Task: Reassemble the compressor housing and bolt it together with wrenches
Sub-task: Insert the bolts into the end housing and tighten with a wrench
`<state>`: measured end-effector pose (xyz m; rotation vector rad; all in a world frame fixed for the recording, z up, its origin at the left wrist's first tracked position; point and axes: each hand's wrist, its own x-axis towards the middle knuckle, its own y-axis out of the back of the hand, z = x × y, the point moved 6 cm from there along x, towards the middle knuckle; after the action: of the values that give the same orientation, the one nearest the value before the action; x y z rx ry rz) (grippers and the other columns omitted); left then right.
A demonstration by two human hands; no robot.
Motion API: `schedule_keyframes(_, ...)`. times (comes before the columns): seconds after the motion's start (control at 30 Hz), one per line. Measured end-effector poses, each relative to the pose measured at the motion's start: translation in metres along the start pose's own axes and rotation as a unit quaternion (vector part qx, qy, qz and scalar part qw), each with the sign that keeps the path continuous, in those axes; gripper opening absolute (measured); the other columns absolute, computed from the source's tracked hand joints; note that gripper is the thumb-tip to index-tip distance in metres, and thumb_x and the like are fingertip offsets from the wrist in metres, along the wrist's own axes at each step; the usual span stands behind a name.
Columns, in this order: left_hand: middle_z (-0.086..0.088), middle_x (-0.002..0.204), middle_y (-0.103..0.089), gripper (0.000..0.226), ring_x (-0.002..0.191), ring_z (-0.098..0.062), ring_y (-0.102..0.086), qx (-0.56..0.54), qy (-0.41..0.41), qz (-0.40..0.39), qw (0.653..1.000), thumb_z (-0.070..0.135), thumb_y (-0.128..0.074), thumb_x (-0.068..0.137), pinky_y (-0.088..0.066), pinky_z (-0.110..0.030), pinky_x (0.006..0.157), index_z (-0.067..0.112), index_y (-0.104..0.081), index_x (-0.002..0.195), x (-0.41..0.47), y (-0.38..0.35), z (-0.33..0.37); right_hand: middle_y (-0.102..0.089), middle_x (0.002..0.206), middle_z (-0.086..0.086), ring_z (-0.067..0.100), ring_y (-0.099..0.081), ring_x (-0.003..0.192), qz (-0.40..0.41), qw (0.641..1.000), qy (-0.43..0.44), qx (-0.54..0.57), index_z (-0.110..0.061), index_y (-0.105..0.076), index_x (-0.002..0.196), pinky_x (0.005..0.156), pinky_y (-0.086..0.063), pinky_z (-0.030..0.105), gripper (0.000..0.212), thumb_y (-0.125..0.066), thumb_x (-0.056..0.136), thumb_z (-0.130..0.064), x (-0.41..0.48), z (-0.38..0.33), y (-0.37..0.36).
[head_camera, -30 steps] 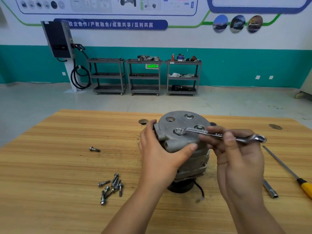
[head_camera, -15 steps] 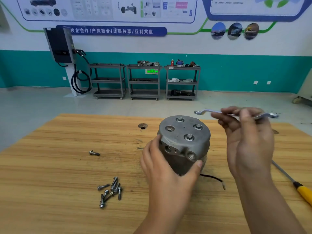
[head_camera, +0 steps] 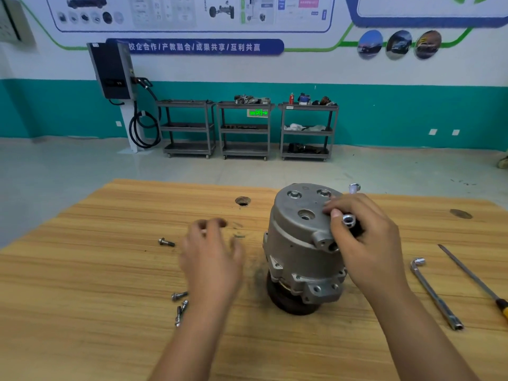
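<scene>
Compressor housing [head_camera: 299, 251]: in the head view, upright on its dark pulley end on the wooden table [head_camera: 110, 284], right of centre. Round cover [head_camera: 286, 213] on top, tipped a little to the left, with what look like two bolt heads [head_camera: 294, 194] seated along its far edge and an open port nearer the middle.

Right hand [head_camera: 368, 243]: curled round a small ring wrench [head_camera: 348, 220], one ring end poking out beside the thumb, fingertips resting on the right side of the cover. Wrench not on any head.

Left hand [head_camera: 211, 259]: blurred, hovering over the table just left of the housing, fingers loosely spread, holding and touching nothing.

Loose bolts [head_camera: 180, 301] clustered near the left wrist, one single bolt [head_camera: 166, 242] alone further left. Well apart on the right, an L-shaped socket wrench [head_camera: 434, 292] and a screwdriver [head_camera: 472, 279] flat on the wood.

Probably a pause between bolts. To do it well:
- Wrap the left hand round the body before any pull, to stop the housing turning on its pulley.
- Start each remaining bolt by finger, to avoid cross-threading.
- Drop the ring fully and squarely over the head before loading it.
- Tighten crosswise, a little at each, to draw the cover down evenly.

Cannot tell how the near right edge of the cover is bolted: hidden under the right hand.
</scene>
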<state>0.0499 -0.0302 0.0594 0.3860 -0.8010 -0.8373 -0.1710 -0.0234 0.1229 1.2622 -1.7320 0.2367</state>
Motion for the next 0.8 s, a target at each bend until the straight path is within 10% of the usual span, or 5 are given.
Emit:
schedule_keyframes(0.2,-0.016,0.137,-0.043,0.046,0.122,-0.037,-0.04,0.222,0.196,-0.142,0.945,0.015,-0.042,0.095,-0.037,-0.045,0.096,0.021,-0.037,0.141,0.073,-0.013,-0.113,-0.062,0.085,-0.008,0.002,-0.053,0.087,0.011,0.999,0.027,-0.026,-0.012,-0.064,0.082,0.079,-0.04,0.03,0.013,-0.051,0.083,-0.009,-0.005,-0.008,-0.004)
schedule_keyframes(0.8,-0.015,0.107,-0.063,0.021,0.1,-0.032,-0.056,0.227,0.112,-0.162,0.954,0.021,-0.062,0.09,-0.047,-0.036,0.077,0.006,-0.062,0.104,0.084,-0.029,-0.14,-0.065,0.089,-0.004,0.011,-0.061,0.099,0.023,0.999,0.025,-0.001,-0.008,-0.068,0.086,0.087,-0.049,0.044,0.015,-0.053,0.083,-0.008,-0.013,-0.011,-0.003)
